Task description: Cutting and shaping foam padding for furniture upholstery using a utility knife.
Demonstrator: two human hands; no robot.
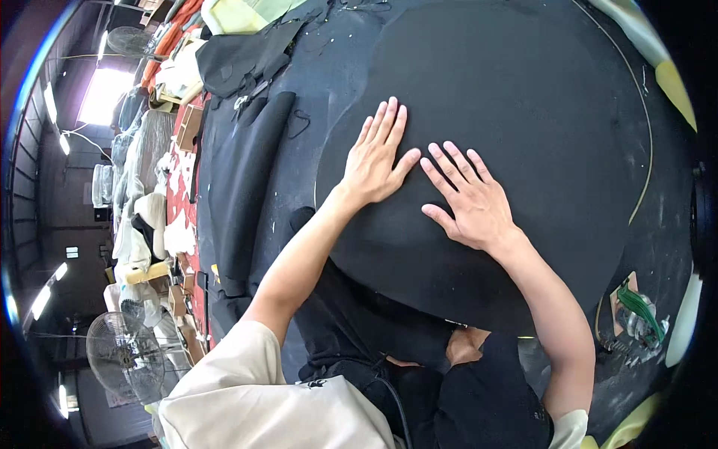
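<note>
A large black rounded sheet, which looks like fabric or foam, spreads in front of me and reaches over my knees. My left hand lies flat on its left part, fingers stretched forward and thumb out to the side. Just right of it and slightly nearer, my right hand rests palm down with its fingers spread. The two hands are close together but apart, and neither holds anything. Beneath the sheet's near edge, part of a bare foot shows.
A rolled black material lies to the left on the dark surface. Black cut pieces are farther back. A green-banded bundle sits at the right. Boxes, wrapped goods and a standing fan line the far left.
</note>
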